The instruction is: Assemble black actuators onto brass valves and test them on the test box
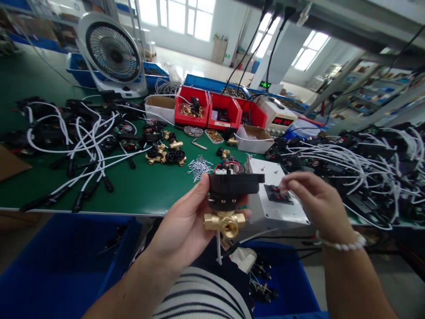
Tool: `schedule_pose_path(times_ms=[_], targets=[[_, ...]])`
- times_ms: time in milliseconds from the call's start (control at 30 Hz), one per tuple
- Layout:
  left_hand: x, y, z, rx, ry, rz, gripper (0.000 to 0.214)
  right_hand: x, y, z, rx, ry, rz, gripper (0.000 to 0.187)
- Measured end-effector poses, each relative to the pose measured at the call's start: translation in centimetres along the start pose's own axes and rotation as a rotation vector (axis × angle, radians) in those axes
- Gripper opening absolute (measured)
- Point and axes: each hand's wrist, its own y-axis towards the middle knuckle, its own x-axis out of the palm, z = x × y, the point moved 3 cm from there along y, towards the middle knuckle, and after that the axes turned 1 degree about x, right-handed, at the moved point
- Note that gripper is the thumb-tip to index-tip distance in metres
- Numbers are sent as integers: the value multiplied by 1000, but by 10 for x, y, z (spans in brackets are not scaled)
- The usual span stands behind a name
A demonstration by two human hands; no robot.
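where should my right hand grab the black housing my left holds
Probably the right end of the black housing, coming from the right: it juts out free, while your left hand holds from the left and wires show on top.

The left hand (186, 228) holds a black housing (234, 184) with a brass valve (226, 220) under it. To the right of this grip, the right hand (320, 201) is above a white box (277, 176); its fingertips are close to a black panel (274, 195), but I cannot tell if they touch. Beyond the grip, slightly left, lie metal pins (199, 166); farther left, brass fittings (161, 156). Behind these stand red bins (189, 121).
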Motion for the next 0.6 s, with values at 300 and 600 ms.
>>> schedule_pose_path(times_ms=[300,600], targets=[[0,-8,2,-1,-51,-250,39,100,-106,37,24,-306,-844,44],[0,-17,11,75,-334,-433,19,130,-131,75,-4,-305,-922,43]])
